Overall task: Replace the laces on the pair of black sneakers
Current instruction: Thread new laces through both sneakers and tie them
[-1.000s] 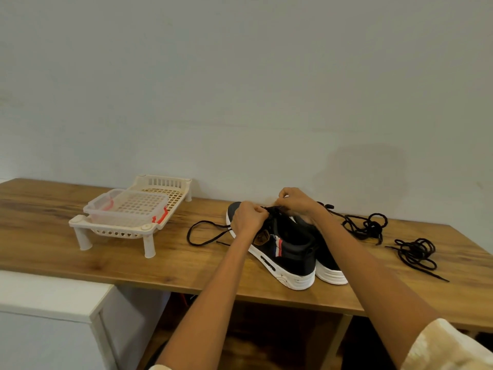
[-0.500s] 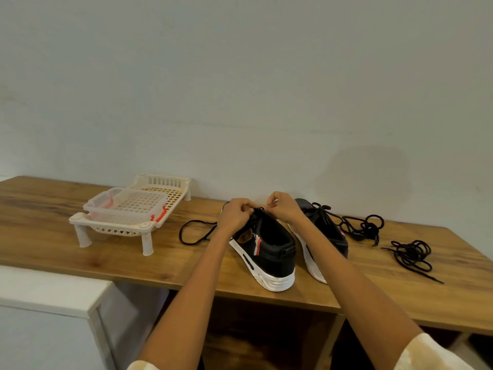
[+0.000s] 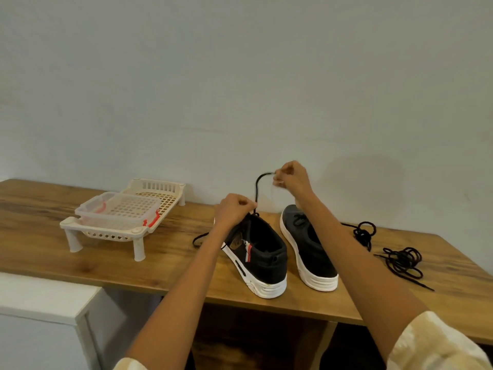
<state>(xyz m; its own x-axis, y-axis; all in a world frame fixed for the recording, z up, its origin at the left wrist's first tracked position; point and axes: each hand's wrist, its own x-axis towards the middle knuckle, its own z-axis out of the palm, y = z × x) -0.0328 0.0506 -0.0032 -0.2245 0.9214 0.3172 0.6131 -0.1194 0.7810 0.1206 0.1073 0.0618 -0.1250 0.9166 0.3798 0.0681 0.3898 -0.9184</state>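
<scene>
A person works a black lace (image 3: 256, 192) through the left sneaker (image 3: 260, 259) of a black pair standing heels toward the camera on a wooden table (image 3: 66, 252). The right hand (image 3: 292, 176) is raised above and behind that shoe, fingertips pinching the lace near its free end, so the cord arcs down to the shoe's upper eyelets. The left hand (image 3: 233, 213) is curled at the shoe's tongue and appears to pinch the lace or the eyelet edge there; the exact contact is too small to make out. Another stretch of the same lace trails onto the table to the left of this shoe.

The right sneaker (image 3: 310, 252) stands just beside it, tilted outward, with a lace visible across its front. Right of that shoe lie two loose bundles of black laces (image 3: 362, 232), one near the shoe and one farther off (image 3: 402, 261). Well to the left of the pair sits a white plastic rack (image 3: 106, 231) carrying a clear tub with red clips.

The job looks to be in its early to middle stage: one shoe is in hand, the other awaits its turn, and whether the loose bundles are old or new laces cannot be told
</scene>
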